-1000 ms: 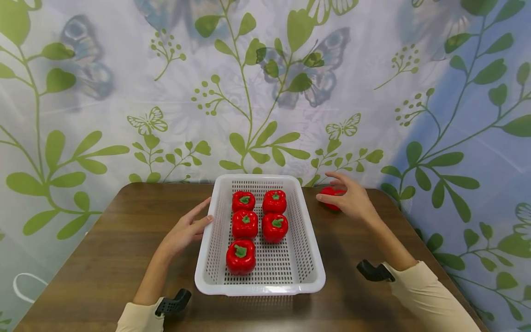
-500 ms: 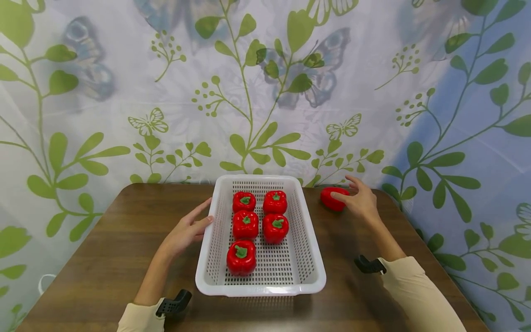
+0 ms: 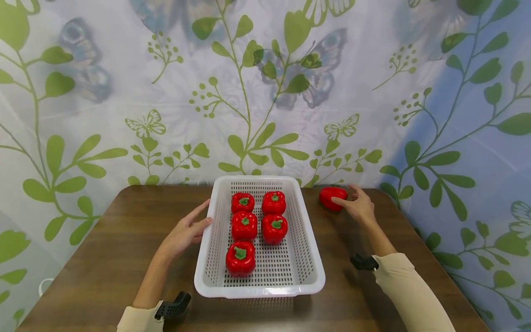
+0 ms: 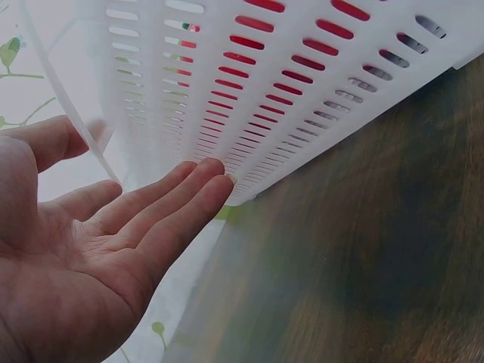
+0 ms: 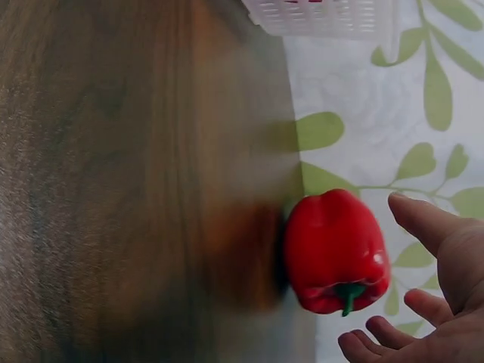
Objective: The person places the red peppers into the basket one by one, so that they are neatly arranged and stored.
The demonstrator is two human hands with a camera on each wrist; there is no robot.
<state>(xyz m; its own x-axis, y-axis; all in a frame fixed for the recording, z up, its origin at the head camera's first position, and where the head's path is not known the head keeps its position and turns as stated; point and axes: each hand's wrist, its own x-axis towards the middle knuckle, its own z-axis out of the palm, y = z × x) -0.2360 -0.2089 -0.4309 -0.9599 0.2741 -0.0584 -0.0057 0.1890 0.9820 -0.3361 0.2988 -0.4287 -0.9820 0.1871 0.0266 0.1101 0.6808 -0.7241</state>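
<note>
A red bell pepper [image 3: 332,198] lies on its side at the table's back right; its green stem shows in the right wrist view. My right hand [image 3: 360,206] is just to the right of it, thumb and fingers spread, with a gap to the pepper in the right wrist view. The white perforated basket [image 3: 313,263] stands mid-table with several red bell peppers [image 3: 244,226] upright in it, stems up. My left hand [image 3: 187,234] rests at the basket's left side. In the left wrist view its thumb is at the rim and its nearly straight fingers [image 4: 174,219] lie along the outer wall.
The dark wooden table [image 3: 103,258] meets a leaf-and-butterfly patterned curtain [image 3: 265,92] at its back edge. Inside the basket, bare perforated floor [image 3: 275,269] shows at the front right. Black wrist bands [image 3: 174,305] sit by both beige sleeves.
My right hand has drawn back to the right from over the pepper, which is now more fully visible and has turned slightly. The left hand and basket hold their places.
</note>
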